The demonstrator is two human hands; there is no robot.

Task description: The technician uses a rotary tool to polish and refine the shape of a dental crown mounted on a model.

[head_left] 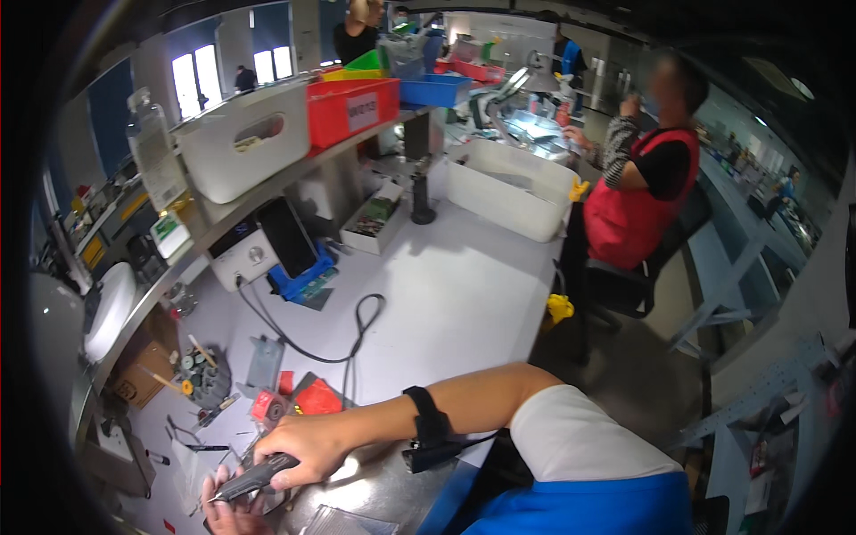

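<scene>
The tabletop (pixel 464 294) is the biggest thing here, a smooth, pale and matte surface that runs from the lower left toward the far end. Above its left side a metal shelf (pixel 294 174) carries a white plastic basket (pixel 236 143) with rounded corners and an oval handle hole, then a red bin (pixel 352 109) and a blue bin (pixel 435 89), both with straight walls. At the far end of the tabletop stands a long white tray (pixel 506 187) with low walls. On a chair to the right sits another person in a red vest (pixel 637 201) over a striped sleeve, one hand lifted to the face.

A dark flat phone (pixel 287 236) leans upright in a blue stand (pixel 301 276). A thin black cable (pixel 357 330) lies on the tabletop and makes a loop.

In the lower left, over a shiny metal plate (pixel 374 486), the right hand (pixel 308 446) comes in from the right with a black band on the wrist. It is closed around a dark, slim, pen-shaped tool (pixel 254 477), which points to the lower left. The left hand (pixel 234 513) is just under the tip of the tool, at the edge of the picture; its fingers are curled, but I cannot tell what they hold. Small red parts (pixel 314 397) with sharp corners lie just beside the right hand.
</scene>
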